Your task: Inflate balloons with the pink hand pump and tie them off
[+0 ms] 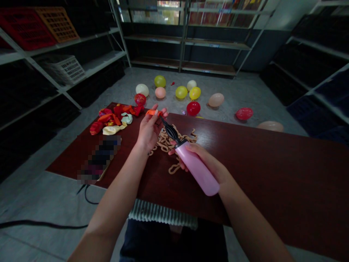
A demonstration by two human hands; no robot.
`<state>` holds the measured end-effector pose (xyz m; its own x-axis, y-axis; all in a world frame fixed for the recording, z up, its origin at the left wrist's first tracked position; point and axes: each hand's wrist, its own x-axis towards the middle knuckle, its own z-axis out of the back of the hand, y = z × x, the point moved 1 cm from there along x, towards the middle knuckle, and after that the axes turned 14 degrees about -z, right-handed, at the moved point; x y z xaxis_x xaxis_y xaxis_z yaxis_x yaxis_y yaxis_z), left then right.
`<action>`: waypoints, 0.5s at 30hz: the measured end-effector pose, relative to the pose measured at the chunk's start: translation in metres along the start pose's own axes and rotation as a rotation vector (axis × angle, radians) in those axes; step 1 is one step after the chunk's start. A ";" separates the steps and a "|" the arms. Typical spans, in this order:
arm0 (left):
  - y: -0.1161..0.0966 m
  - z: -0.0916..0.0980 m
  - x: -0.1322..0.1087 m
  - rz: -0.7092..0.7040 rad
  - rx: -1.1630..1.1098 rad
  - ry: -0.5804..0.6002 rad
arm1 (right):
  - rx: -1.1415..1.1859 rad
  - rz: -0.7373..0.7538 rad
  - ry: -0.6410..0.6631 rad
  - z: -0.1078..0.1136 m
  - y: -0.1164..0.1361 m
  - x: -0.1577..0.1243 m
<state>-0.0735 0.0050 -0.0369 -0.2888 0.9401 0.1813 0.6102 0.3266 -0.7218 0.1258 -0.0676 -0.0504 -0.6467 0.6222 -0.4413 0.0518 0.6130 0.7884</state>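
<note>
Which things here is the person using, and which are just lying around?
Being used: the left hand pinching an orange balloon; the right hand holding a pink balloon pump with its black nozzle at the balloon.

Lying around: a tan looped chain, flat balloons, blown-up balloons on the floor, shelves.

Overall light: dim, underexposed, floor grey and flat.
Light source: brightest strip at top, behind the back shelves (185, 40).
Glare: soft white sheen on the far part of the dark red table (272, 174).
Shadows: side shelves (308, 62) nearly black, detail lost.
Distortion: wide-angle bowing, uprights lean at frame edges.
Blur: pixelated patch (99, 158) at table's left.
Focus: pink balloon pump (197, 169) fairly sharp.
</note>
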 end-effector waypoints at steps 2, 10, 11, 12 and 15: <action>0.000 -0.002 -0.001 0.004 0.021 0.025 | -0.015 -0.003 -0.009 0.001 0.000 0.000; 0.000 -0.002 -0.002 -0.008 0.068 0.100 | -0.018 0.011 -0.064 -0.001 0.000 -0.002; 0.000 -0.002 -0.003 0.008 0.083 0.103 | -0.015 0.020 -0.075 -0.002 0.000 -0.002; 0.001 -0.004 -0.005 0.029 0.097 0.111 | -0.007 0.029 -0.085 -0.002 0.000 -0.002; 0.004 -0.010 -0.011 0.087 0.126 0.151 | 0.030 0.044 -0.103 -0.004 0.001 -0.003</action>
<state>-0.0604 -0.0032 -0.0351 -0.1197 0.9712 0.2060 0.5283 0.2379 -0.8150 0.1247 -0.0704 -0.0466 -0.5617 0.6945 -0.4496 0.1024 0.5976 0.7952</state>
